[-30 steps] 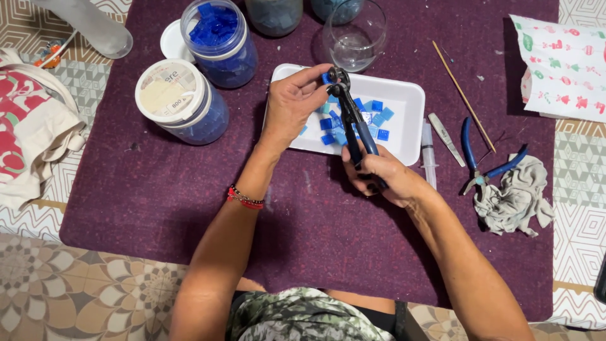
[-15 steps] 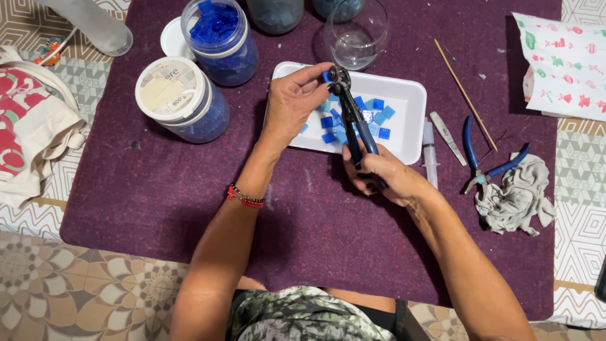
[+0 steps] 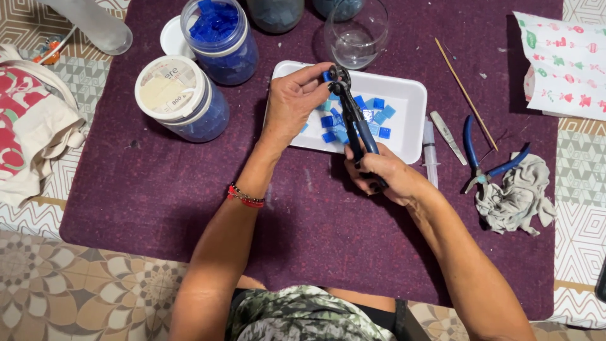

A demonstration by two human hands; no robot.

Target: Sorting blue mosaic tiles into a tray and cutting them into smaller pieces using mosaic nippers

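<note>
My right hand (image 3: 384,174) grips the blue handles of wheeled tile nippers (image 3: 351,113), whose head sits over a white tray (image 3: 411,96). My left hand (image 3: 291,104) pinches a small blue glass tile (image 3: 326,76) between thumb and forefinger and holds it at the nippers' wheels. Several blue tile pieces (image 3: 376,115) lie loose in the tray beneath both hands. A red bead bracelet (image 3: 245,197) circles my left wrist.
On the purple mat (image 3: 158,189) stand a lidded jar (image 3: 178,95), an open jar of blue glass (image 3: 219,39) and a clear glass (image 3: 355,31). Right of the tray lie a syringe (image 3: 430,155), a thin stick (image 3: 464,92), blue pliers (image 3: 481,161) and a grey rag (image 3: 516,197).
Both hands keep their hold over the tray. The nippers and my right hand have shifted very slightly; nothing was let go.
</note>
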